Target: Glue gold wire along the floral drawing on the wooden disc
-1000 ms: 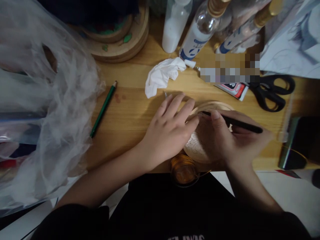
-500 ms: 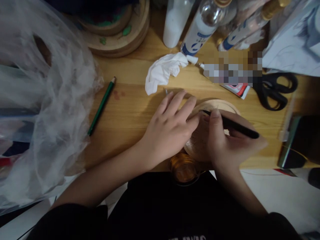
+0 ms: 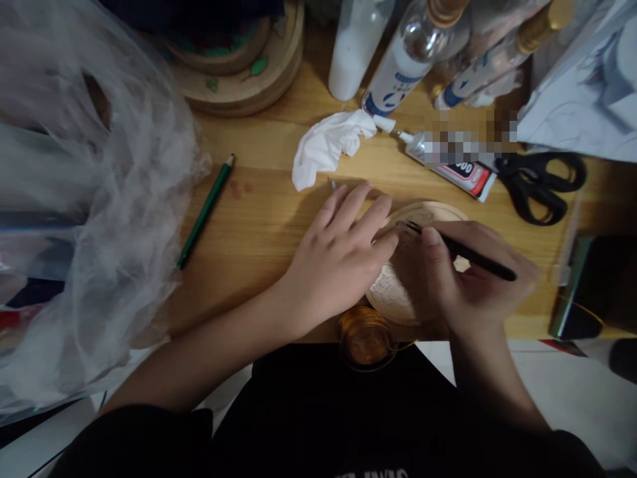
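Observation:
A round wooden disc point(image 3: 393, 295) with a pattern of curved lines lies near the table's front edge, partly hidden by both hands. My left hand point(image 3: 343, 255) rests palm down at its left side, fingers spread, the index finger reaching over the disc. My right hand point(image 3: 468, 265) is closed around black tweezers point(image 3: 480, 257). Their two tips are slightly apart over the disc, close to my left index fingertip. A spool of golden wire point(image 3: 365, 335) sits at the table edge below the disc, a strand trailing to its right.
A glue tube point(image 3: 472, 176), a crumpled tissue point(image 3: 326, 143) and black scissors point(image 3: 540, 182) lie beyond my hands. Bottles point(image 3: 393, 83) stand behind them. A green pencil point(image 3: 206, 209) and a translucent plastic bag point(image 3: 134, 166) are on the left. A dark phone-like object point(image 3: 580, 292) lies right.
My right hand with the tweezers has shifted slightly right and down, uncovering more of the disc. The tweezer tips now show apart. My left hand has stayed nearly still.

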